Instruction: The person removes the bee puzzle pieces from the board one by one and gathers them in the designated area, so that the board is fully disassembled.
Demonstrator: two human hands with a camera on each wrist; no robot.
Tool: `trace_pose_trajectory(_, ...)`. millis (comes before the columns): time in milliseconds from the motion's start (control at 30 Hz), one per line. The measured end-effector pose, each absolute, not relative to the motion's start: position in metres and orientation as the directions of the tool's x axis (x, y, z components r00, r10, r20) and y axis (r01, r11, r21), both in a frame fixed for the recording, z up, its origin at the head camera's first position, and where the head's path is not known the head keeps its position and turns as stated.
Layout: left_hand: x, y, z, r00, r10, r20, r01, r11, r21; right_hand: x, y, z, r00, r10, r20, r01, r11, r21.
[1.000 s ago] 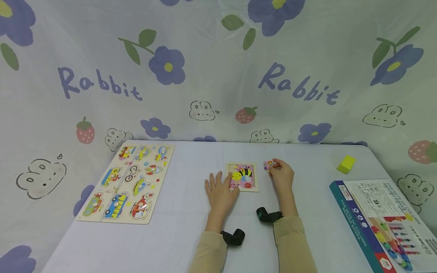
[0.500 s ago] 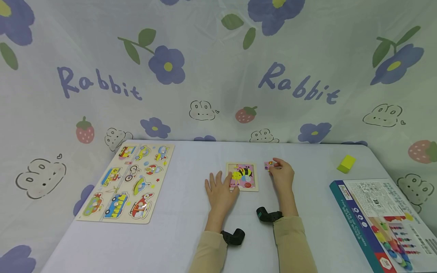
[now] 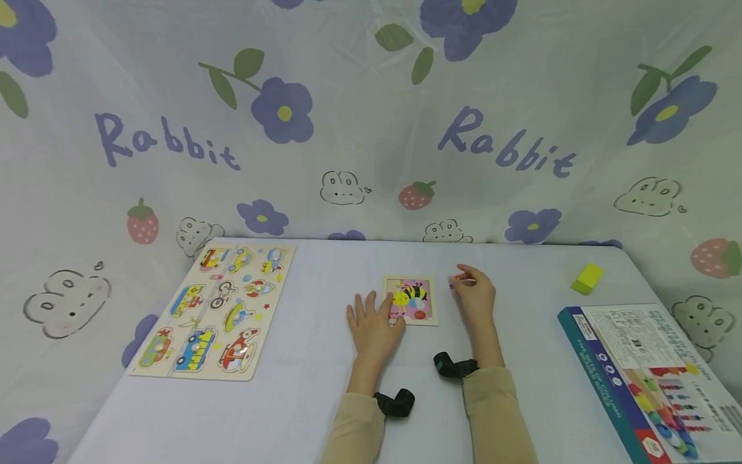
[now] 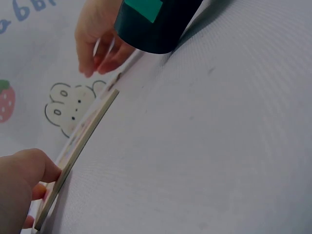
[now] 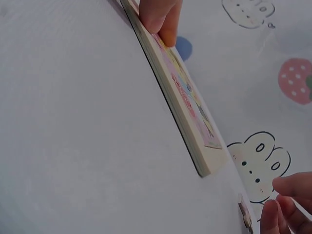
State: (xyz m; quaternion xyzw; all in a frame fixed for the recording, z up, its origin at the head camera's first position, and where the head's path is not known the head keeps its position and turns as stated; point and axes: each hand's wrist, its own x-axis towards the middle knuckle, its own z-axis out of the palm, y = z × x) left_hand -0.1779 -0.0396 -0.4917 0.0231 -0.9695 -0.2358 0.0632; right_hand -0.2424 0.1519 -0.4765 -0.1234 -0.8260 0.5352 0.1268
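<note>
My left hand [image 3: 375, 327] rests with spread fingers over the left side of a small wooden picture puzzle [image 3: 413, 301] showing a bee on pink; in the right wrist view its fingertips press the picture. My right hand [image 3: 478, 299] is just right of the puzzle, bent over a loose pink puzzle piece [image 3: 453, 280] that its fingers partly cover in the head view. From the right wrist, the piece [image 5: 245, 213] lies low at the table surface, close beside the fingertips [image 5: 269, 217], with nothing seen between thumb and fingers.
To the left lies a wooden vehicle peg puzzle [image 3: 211, 309]. A yellow block [image 3: 588, 278] sits at the back right, beyond a large printed box [image 3: 643, 374]. A patterned cloth [image 3: 359, 116] hangs behind the white table [image 3: 307, 399].
My right hand has shifted slightly up and left over the loose piece, covering more of it in the head view. My left hand stays on the puzzle.
</note>
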Motion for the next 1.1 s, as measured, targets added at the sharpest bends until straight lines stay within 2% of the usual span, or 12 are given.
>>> trace_pose_trajectory(267, -0.177, -0.040, -0.493, -0.991, -0.072, 0.111, -0.013, 0.891, 0.454, -0.241, 0.138, -0.470, -0.970, 0.241, 0.042, 0.047, 0.352, -0.935)
trace_pose_trajectory(567, -0.177, -0.040, -0.490, -0.992, -0.066, 0.110, -0.012, 0.902, 0.432, -0.240, 0.115, -0.468, -0.991, 0.074, 0.116, -0.074, 0.421, -0.904)
trace_pose_trajectory(833, -0.179, -0.040, -0.494, -0.992, -0.061, 0.110, -0.009, 0.906, 0.423, -0.238, 0.097, -0.470, -0.979, -0.051, 0.198, -0.200, 0.436, -0.877)
trace_pose_trajectory(1100, -0.177, -0.040, -0.496, -0.972, -0.054, 0.228, 0.054, 0.896, 0.441, -0.237, 0.090, -0.472, -0.977, -0.083, 0.196, -0.212, 0.473, -0.855)
